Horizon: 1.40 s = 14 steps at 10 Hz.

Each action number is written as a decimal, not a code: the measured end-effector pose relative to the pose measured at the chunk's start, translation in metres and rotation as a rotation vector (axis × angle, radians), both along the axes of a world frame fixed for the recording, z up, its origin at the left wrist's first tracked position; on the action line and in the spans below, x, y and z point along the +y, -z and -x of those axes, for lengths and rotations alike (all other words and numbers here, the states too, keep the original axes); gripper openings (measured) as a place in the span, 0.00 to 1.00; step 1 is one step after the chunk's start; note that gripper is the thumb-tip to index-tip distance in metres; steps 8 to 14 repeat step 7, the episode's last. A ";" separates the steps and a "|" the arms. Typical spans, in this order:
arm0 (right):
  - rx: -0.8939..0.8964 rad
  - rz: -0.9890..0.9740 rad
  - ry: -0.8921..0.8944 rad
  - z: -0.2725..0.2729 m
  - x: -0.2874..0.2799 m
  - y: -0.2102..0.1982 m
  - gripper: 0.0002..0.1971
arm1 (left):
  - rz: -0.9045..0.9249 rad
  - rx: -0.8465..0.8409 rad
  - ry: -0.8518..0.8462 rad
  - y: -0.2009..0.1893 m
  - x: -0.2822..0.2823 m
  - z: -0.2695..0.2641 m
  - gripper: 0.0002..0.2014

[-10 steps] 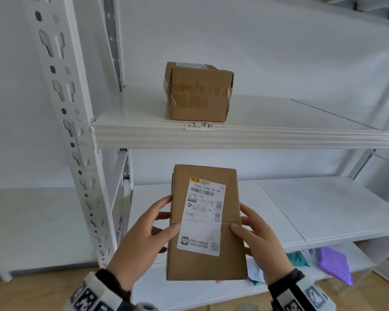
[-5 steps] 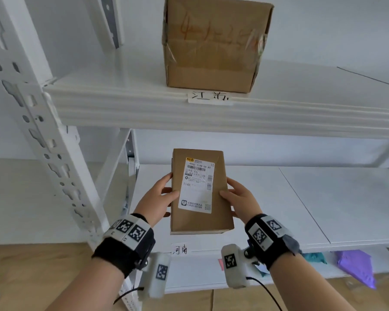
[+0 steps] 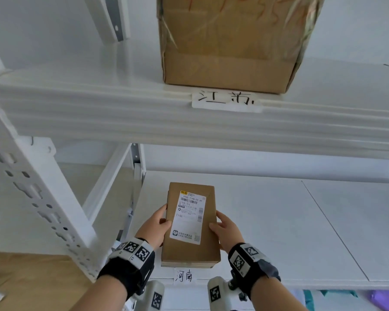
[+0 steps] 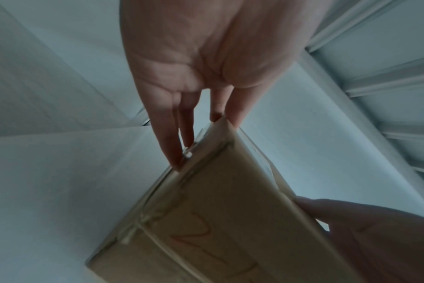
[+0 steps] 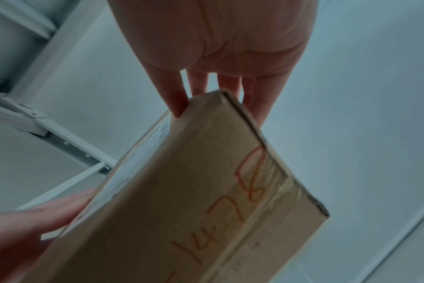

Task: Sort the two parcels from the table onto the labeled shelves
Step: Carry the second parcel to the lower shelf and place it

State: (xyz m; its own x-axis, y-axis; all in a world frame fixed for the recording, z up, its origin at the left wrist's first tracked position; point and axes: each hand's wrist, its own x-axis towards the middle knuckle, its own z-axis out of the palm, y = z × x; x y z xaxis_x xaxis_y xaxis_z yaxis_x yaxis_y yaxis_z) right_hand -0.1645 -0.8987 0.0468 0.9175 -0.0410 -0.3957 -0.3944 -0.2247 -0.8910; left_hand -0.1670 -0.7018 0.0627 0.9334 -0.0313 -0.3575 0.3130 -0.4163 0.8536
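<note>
The left hand (image 3: 154, 225) and right hand (image 3: 227, 230) are each grasping a long side of the flat brown cardboard parcel with a white shipping label (image 3: 190, 223), holding it over the front of the white lower shelf (image 3: 267, 221), just behind its handwritten paper tag (image 3: 184, 275). The second placement seems underway; the larger taped brown box (image 3: 229, 41) is already sitting on the white upper shelf (image 3: 99, 104). Next comes lowering and letting go. Open shelf is lying to the right; the perforated white upright (image 3: 38, 198) is standing to the left.

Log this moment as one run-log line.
left hand: holds flat parcel | right hand: holds same parcel | parcel: over lower shelf | big box: on upper shelf
</note>
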 end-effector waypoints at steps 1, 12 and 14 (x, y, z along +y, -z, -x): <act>0.031 0.041 -0.025 -0.005 0.004 0.012 0.26 | -0.015 0.039 0.016 0.009 0.003 -0.003 0.25; 0.030 0.263 -0.115 -0.014 0.013 0.018 0.27 | -0.242 0.015 0.007 0.023 0.002 -0.014 0.27; 0.030 0.263 -0.115 -0.014 0.013 0.018 0.27 | -0.242 0.015 0.007 0.023 0.002 -0.014 0.27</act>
